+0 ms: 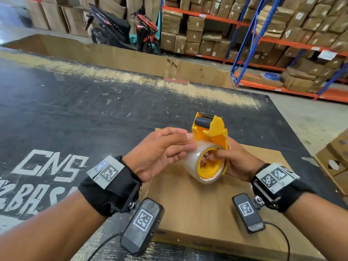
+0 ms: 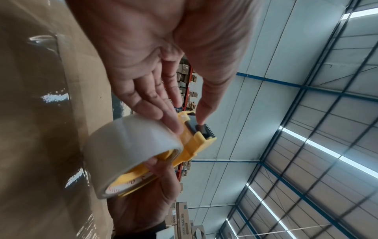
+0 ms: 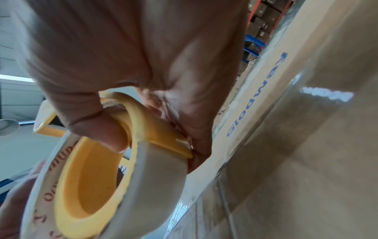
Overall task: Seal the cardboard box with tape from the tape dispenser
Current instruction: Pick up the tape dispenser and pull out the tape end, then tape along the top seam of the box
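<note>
A flat brown cardboard box [image 1: 207,208] lies on the black table just in front of me. Above it my right hand [image 1: 218,157] grips the yellow tape dispenser [image 1: 211,129], its thumb hooked inside the core of the clear tape roll [image 1: 192,162]. My left hand [image 1: 185,140] rests straight fingers on the top of the roll. In the left wrist view those fingers [image 2: 163,113] lie on the tape roll [image 2: 126,142], and the thumb tip touches the black roller by the serrated blade [image 2: 206,131]. The right wrist view shows the thumb [image 3: 98,129] inside the yellow core [image 3: 92,177], with clear tape shining on the box [image 3: 306,145].
The black table top [image 1: 94,119] carries white painted letters at the left. Behind it stands a large open cardboard bin [image 1: 131,59], then parked motorcycles [image 1: 122,29] and racks of cartons [image 1: 282,25]. More cartons [image 1: 335,159] sit at the right edge.
</note>
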Motion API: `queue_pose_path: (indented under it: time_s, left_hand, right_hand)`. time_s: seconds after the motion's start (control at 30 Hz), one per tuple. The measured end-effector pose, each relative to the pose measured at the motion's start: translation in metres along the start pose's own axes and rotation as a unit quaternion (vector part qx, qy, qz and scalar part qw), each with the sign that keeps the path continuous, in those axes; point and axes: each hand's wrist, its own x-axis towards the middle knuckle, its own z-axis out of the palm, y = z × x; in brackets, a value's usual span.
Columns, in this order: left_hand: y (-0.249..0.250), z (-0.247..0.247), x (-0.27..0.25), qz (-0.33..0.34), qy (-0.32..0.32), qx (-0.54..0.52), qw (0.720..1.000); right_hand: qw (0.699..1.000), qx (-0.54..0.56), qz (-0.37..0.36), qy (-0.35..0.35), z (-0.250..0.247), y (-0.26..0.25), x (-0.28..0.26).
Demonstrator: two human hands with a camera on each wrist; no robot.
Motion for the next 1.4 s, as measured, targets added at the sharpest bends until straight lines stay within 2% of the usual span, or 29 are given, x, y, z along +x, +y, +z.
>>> queue_pose_path:
  time_s: [0.17, 0.33, 0.6, 0.67, 0.77, 0.93, 1.03, 1.27, 1.4]
  left_hand:
    - [0.003, 0.008, 0.001, -0.029, 0.054, 0.017, 0.998]
    - [0.0, 0.002, -0.001, -0.032, 0.064, 0.029, 0.997]
    - [0.004, -0.007, -0.004, -0.036, 0.086, 0.112, 0.989]
    - [0.004, -0.008, -0.004, -0.037, 0.082, 0.123, 0.988]
    - [0.003, -0.006, -0.002, -0.021, 0.075, 0.137, 0.988]
    - [0.003, -0.006, -0.003, 0.005, 0.066, 0.186, 0.98]
    - [0.002, -0.006, -0.005, 0.022, 0.064, 0.185, 0.98]
    - [-0.002, -0.009, -0.01, 0.06, 0.057, 0.194, 0.978]
    - [-0.006, -0.01, -0.014, 0.133, 0.062, 0.243, 0.959]
  right_hand:
    - [0.997, -0.062, -0.035, 0.032, -0.002, 0.0, 0.0]
    - [0.985, -0.141, -0.075, 0.059, -0.005, -0.006, -0.004]
    - [0.958, -0.265, -0.103, 0.036, -0.002, -0.028, -0.023]
    - [0.941, -0.314, -0.121, 0.036, -0.001, -0.033, -0.028]
    - [0.899, -0.41, -0.149, 0.044, -0.002, -0.032, -0.035]
    - [0.798, -0.56, -0.219, 0.037, -0.001, -0.027, -0.043]
    - [0.755, -0.607, -0.243, 0.055, -0.001, -0.025, -0.045]
    - [0.724, -0.653, -0.215, 0.059, 0.0, -0.029, -0.05]
    - [0.725, -0.655, -0.205, 0.054, 0.002, -0.03, -0.051]
